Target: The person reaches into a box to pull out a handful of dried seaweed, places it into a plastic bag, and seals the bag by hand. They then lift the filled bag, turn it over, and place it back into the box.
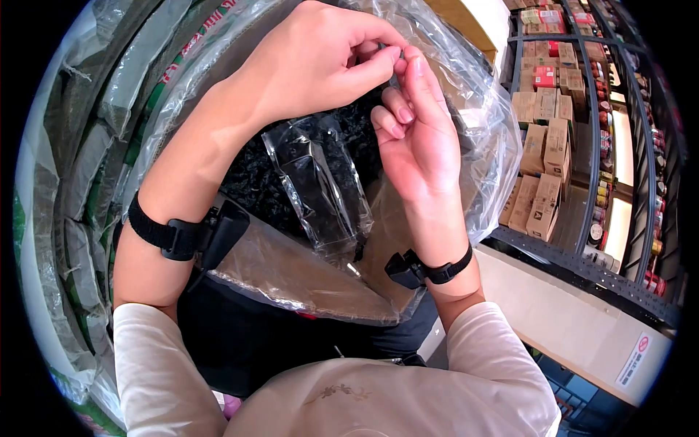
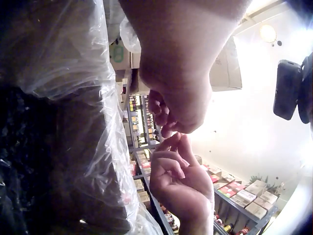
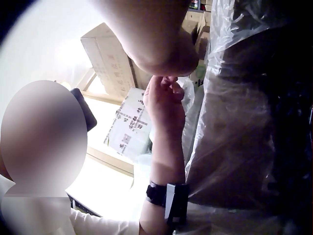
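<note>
Both hands meet at their fingertips above a plastic-lined cardboard box (image 1: 291, 273). On the left hand (image 1: 313, 65), thumb and forefinger come together; its other fingers are curled. The right hand (image 1: 422, 138) is palm up, thumb and forefinger raised to the left fingertips, other fingers bent. Whether anything small is between them cannot be seen. Below lies a clear plastic packet (image 1: 317, 182) on dark crinkled material (image 1: 251, 175). In the left wrist view the left hand (image 2: 176, 103) is above the right hand (image 2: 181, 186); in the right wrist view the right hand (image 3: 168, 56) partly hides the left hand (image 3: 166, 107).
Plastic-wrapped stacked bundles (image 1: 84, 175) stand at the left. At the right, shelves hold small cartons (image 1: 545, 207) and jars, above a white panel (image 1: 568, 306). The right wrist view shows a printed white box (image 3: 129, 122) and a large carton (image 3: 107, 61).
</note>
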{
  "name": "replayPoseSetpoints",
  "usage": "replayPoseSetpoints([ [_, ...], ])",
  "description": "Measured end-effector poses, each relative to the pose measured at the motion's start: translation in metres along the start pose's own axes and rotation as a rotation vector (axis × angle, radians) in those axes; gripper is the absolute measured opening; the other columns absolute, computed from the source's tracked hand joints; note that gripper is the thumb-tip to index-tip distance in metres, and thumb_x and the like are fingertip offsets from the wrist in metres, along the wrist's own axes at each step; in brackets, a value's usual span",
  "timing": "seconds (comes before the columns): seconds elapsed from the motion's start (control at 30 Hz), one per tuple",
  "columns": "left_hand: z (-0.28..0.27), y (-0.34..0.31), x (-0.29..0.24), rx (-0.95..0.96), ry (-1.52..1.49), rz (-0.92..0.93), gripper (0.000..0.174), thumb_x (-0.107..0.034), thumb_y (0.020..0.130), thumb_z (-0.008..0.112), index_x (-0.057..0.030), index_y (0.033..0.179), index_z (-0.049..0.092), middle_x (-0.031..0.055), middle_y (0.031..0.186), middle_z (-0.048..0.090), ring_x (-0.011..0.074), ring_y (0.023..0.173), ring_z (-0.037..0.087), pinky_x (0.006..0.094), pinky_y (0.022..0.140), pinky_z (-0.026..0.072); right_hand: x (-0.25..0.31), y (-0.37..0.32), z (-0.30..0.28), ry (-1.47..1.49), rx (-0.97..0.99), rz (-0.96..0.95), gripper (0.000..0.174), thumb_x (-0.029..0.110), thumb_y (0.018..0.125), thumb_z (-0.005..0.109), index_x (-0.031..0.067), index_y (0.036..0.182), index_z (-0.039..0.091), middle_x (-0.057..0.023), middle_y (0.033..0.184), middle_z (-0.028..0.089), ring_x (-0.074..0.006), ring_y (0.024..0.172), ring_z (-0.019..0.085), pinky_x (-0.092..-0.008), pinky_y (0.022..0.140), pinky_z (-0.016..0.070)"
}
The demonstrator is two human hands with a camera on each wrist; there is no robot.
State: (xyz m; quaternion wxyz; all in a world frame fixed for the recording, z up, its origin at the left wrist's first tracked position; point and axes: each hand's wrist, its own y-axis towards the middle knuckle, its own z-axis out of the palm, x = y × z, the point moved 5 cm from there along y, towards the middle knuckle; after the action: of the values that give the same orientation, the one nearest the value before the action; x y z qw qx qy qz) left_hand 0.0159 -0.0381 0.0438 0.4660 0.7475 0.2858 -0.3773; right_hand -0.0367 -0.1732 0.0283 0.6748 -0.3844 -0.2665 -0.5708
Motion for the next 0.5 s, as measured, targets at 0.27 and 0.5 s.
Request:
replayPoseSetpoints([
  [0.27,0.002,0.001,0.015,-0.012,-0.324,-0.261,0.017,-0.014,0.089,0.071,0.0009,0.098,0.071,-0.0018,0.074,0.066,0.0042,0.066,0.06,0.018,0.059,0.0475,0.005,-0.004,0.002,-0.259,-0.062,-0.188,0.029,0.021,0.1,0.056,0.0037,0.124,0.058,0.0016,0.102,0.06,-0.0035,0.064,0.039,-0.0183,0.053,0.032],
  [0.5,0.0,0.001,0.011,0.009,-0.377,-0.258,0.018,-0.014,0.089,0.071,0.0008,0.098,0.07,-0.0003,0.075,0.067,0.005,0.069,0.062,0.0174,0.059,0.0469,0.007,-0.002,0.005,-0.279,-0.162,-0.277,0.026,0.016,0.095,0.065,-0.0009,0.115,0.065,0.0038,0.073,0.055,-0.0016,0.054,0.038,-0.0182,0.046,0.0293],
])
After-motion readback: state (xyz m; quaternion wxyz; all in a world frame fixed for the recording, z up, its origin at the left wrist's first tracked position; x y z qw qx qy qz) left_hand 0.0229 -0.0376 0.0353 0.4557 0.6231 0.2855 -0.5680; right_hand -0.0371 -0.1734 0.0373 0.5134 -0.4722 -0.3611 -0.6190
